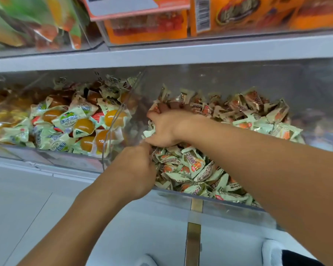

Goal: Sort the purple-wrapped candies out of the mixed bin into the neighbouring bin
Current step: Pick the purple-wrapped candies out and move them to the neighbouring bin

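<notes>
Nearest, the left hand [136,167] curls at the clear bin's [229,205] front corner, grip hidden, while the right hand [167,127] beyond digs curled fingers into wrapped candies [192,166]; purple ones cannot be told.

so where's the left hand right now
In the head view the left hand is low in the middle, at the near left corner of the right-hand candy bin, just below the right hand.
</notes>
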`<control>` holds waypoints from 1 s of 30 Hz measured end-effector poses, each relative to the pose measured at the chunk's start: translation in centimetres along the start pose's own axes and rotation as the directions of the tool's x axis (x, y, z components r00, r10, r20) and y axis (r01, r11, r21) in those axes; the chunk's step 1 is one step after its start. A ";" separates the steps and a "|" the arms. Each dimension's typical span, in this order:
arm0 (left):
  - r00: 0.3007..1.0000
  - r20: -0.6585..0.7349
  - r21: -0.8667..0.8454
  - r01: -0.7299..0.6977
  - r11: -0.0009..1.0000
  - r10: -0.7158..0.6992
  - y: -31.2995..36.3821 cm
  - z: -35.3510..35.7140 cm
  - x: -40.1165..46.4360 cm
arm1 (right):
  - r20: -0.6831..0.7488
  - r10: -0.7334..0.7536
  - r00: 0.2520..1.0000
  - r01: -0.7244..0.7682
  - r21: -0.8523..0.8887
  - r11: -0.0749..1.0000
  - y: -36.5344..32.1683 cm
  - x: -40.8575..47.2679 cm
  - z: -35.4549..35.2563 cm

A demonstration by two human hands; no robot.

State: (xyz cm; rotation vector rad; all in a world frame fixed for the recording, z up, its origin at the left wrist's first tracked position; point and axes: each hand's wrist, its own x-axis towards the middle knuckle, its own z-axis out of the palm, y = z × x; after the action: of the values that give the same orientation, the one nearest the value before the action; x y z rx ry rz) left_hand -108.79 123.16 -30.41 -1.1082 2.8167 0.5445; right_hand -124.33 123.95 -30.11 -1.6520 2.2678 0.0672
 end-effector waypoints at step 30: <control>0.946 0.289 -0.022 -0.148 0.989 0.148 -0.5 -0.5 -1.0 | 0.046 -0.083 0.996 0.087 -0.111 0.990 1.9 1.5 -0.5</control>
State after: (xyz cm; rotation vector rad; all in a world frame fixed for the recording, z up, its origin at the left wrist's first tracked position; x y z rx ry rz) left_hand -107.71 123.27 -29.92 -0.7477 2.6526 0.6595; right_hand -126.65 123.08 -30.34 -1.7854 2.1970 0.2105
